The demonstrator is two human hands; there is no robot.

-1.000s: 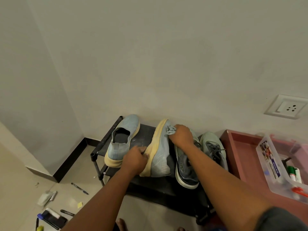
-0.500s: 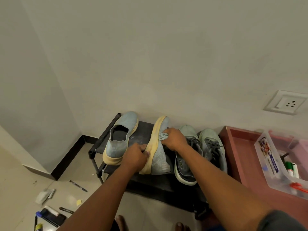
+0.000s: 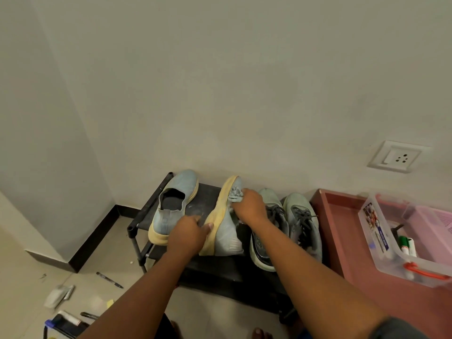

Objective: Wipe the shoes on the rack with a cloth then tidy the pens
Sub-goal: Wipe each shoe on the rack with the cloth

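Pale-blue knit shoe (image 3: 226,231), tipped on its side at the middle of the black rack (image 3: 215,270), yellowed sole facing left. Your right hand (image 3: 249,206), fingers bunched round the cloth (image 3: 235,194), has slid back from mid-upper to the far toe since half a second ago: the wiping stroke repeats. Your left hand (image 3: 189,232) grips the sole. Pens (image 3: 109,280) lie untouched on the near-left floor.

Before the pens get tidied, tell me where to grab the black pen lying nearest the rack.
Pinch the black pen at mid-barrel, coming straight down from above. It lies flat on the floor, slim, with bare tile on both sides for fingers.
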